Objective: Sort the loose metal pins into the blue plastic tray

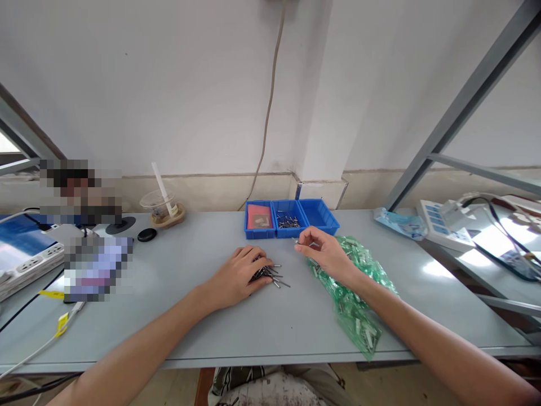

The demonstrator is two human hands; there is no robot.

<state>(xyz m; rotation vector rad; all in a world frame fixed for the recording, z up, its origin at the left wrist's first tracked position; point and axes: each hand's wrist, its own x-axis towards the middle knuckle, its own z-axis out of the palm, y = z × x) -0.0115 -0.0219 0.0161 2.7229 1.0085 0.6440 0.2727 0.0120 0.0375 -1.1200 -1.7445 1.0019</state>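
My left hand [243, 276] rests on the grey table with its fingers curled round a bunch of thin metal pins [276, 276], whose ends stick out to the right. Thumb and fingers of my right hand [319, 251] pinch a small metal pin [295, 241], mostly hidden by the fingertips. Under and beside my right wrist lies a green plastic bag [366, 332] with many small metal parts in it. Just behind the hands, a blue bin [288, 232] holds loose metal pins.
A blue bin with a red piece [258, 215] inside stands at the left of the row, another blue bin [319, 214] at the right. Farther left are a black round lid [147, 234] and a cup [158, 206]. Power strips [443, 223] and cables lie at both sides.
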